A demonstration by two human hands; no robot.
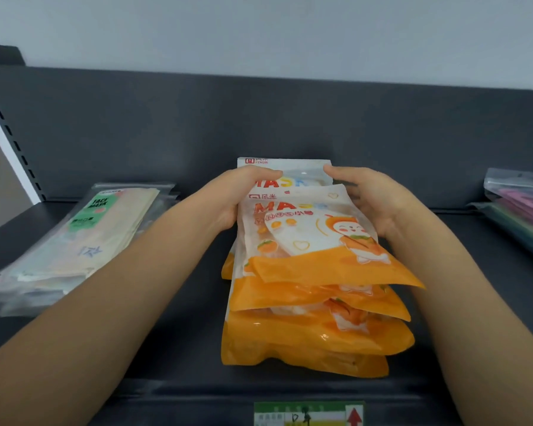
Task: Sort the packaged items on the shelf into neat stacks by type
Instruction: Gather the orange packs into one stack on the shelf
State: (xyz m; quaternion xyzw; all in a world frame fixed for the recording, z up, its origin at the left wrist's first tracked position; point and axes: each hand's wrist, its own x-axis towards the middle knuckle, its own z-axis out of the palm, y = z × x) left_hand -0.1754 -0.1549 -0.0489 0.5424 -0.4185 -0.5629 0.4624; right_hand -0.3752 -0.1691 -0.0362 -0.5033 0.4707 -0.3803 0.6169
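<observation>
From your head camera, the orange mask packs lie stacked mid-way along the dark grey shelf, with a pale wall above. Your left hand and right hand each have a grip on the stack's upper packs. The clear face-mask packs lie to the left and the coloured packs to the right.

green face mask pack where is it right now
On the left of the shelf in the head view: the green face mask pack tops a pile, left of the orange mask stack held by the left hand and right hand.
</observation>
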